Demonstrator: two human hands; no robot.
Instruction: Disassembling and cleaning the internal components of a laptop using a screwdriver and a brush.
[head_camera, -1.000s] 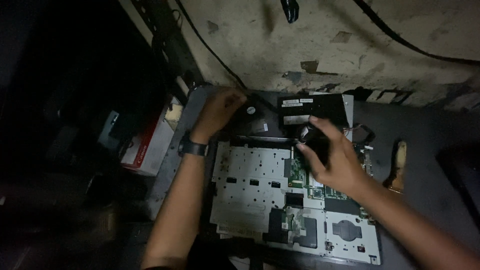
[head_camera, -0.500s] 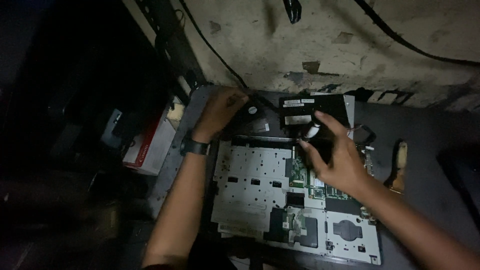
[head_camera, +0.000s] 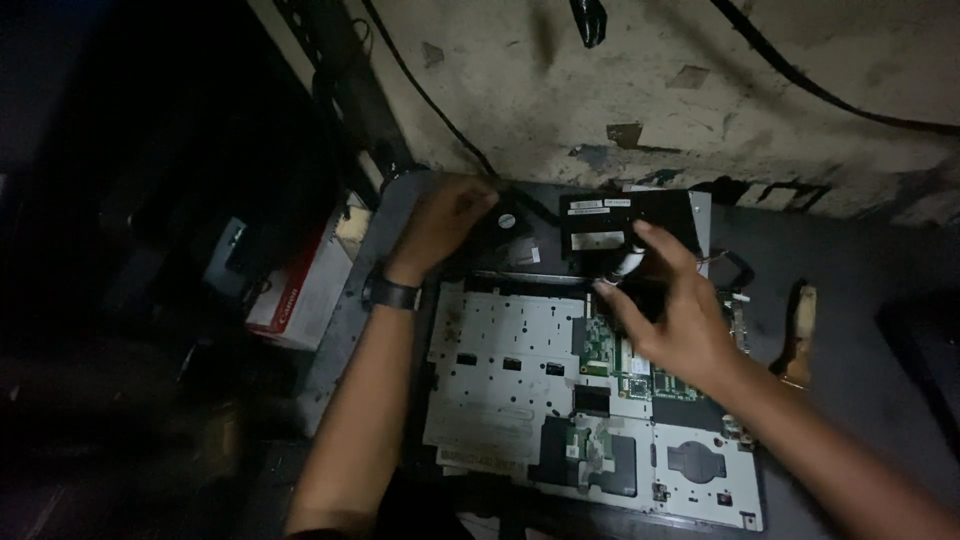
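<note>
1. My left hand curls over a round black fan at the far left corner of an opened laptop chassis. The fingers are bent down onto the fan's plastic housing. Whether they pinch it or only rest there I cannot tell.

2. A dark wristwatch bands that wrist. The forearm runs straight back toward me along the chassis's left edge.

3. My right hand hovers to the right of the fan, palm down, fingers half spread. Thumb and forefinger close on a small pale cylinder, blurred, its make unclear.

4. Just beyond that pinch lies a flat black rectangular module with pale labels. It touches the far edge of the chassis.

5. Under my right palm sits the green circuit board, matte and studded with parts. To its left stretches a pale, perforated metal plate.

6. The chassis rests on a dull grey table.

7. Well to the right of my right hand lies a wooden-handled brush.

8. Left of my left forearm stands a white and red carton, off the table's edge.

9. Beyond both hands, black cables trail down a stained, flaking wall.
</note>
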